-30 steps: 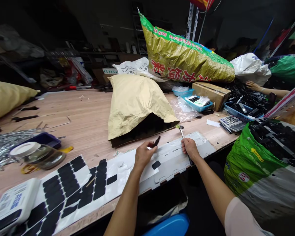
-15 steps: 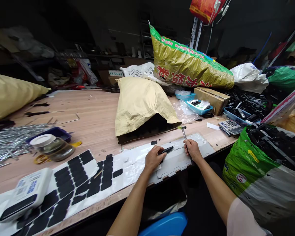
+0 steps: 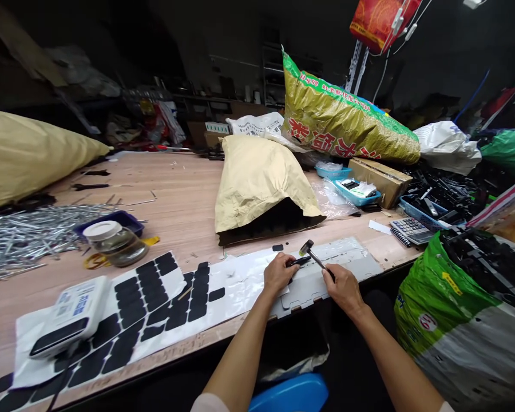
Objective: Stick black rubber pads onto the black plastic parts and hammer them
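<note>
My left hand [image 3: 277, 273] is closed around a slim black part [image 3: 301, 261] that points to the right above a flat grey cardboard sheet [image 3: 352, 256]. In my right hand [image 3: 343, 290] is a small hammer [image 3: 319, 262], gripped by its dark handle end. The hammer's head, with one yellowish face, is close to the tip of the black part; whether they touch I cannot tell. A white backing sheet [image 3: 236, 276] with rows of black rounded pads [image 3: 178, 312] runs left from the cardboard.
A tan paper sack [image 3: 261, 183] with a dark open mouth lies behind my hands. To the left are metal rods [image 3: 30, 234], a lidded jar [image 3: 115, 245] and a white boxy device [image 3: 71, 315]. A calculator [image 3: 412, 230] and a green sack [image 3: 429, 297] of black parts are at right.
The hammer has swung from nearly upright to leaning left, its head now near the tip of the black part. My left hand keeps hold of that part. The camera view has shifted left.
</note>
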`<state>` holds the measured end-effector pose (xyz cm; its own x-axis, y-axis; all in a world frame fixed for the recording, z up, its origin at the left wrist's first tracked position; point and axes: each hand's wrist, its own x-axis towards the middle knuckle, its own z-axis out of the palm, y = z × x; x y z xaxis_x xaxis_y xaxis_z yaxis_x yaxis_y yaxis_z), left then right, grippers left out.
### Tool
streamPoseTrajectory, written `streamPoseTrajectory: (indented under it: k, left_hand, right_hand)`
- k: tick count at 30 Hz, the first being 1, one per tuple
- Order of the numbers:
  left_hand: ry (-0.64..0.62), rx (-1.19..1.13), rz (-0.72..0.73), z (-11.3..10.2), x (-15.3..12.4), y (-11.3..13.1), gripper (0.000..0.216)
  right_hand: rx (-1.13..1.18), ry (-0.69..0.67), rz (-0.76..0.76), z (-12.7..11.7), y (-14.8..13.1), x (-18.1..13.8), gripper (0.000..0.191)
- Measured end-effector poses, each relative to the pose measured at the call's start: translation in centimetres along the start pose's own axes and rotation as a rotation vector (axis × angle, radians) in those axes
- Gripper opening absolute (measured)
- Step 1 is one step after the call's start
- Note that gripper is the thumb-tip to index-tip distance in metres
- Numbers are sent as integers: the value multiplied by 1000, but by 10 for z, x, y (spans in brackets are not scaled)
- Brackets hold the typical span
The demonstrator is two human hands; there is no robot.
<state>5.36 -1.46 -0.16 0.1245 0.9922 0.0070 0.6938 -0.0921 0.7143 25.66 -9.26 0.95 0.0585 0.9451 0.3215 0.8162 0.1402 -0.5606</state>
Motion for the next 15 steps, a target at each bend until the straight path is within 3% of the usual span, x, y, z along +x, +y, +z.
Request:
streamPoseTrajectory:
  k: [5, 11, 15]
  left_hand:
    - [-12, -8, -7, -1, 0, 0, 14]
    - [2, -25, -9, -1, -1, 0, 12]
    - [1, -26, -17, -2, -2, 2, 12]
  right_hand:
    - [-10, 3, 16, 2, 0, 2, 26]
    - [40, -6, -67, 12, -4, -2, 27]
    - [47, -4, 1, 14, 3, 1, 29]
